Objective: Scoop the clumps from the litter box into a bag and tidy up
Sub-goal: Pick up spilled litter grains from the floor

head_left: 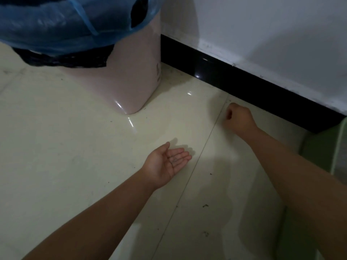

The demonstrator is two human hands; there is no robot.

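Note:
My left hand [167,162] lies palm up just above the pale floor tiles, fingers straight, with a few small dark litter grains [175,159] on the palm. My right hand [237,117] is farther off near the black baseboard [244,85], knuckles up, fingers curled with their tips down at the floor; nothing shows between them. A pink bin [135,76] lined with a blue bag [56,21] stands at the upper left, and a black bag [65,59] hangs below the blue one. No litter box or scoop is in view.
Loose dark grains [205,205] dot the tiles near my right forearm and by the baseboard. A white wall rises above the baseboard. A green object [323,151] sits at the right edge. A tile joint runs between my hands.

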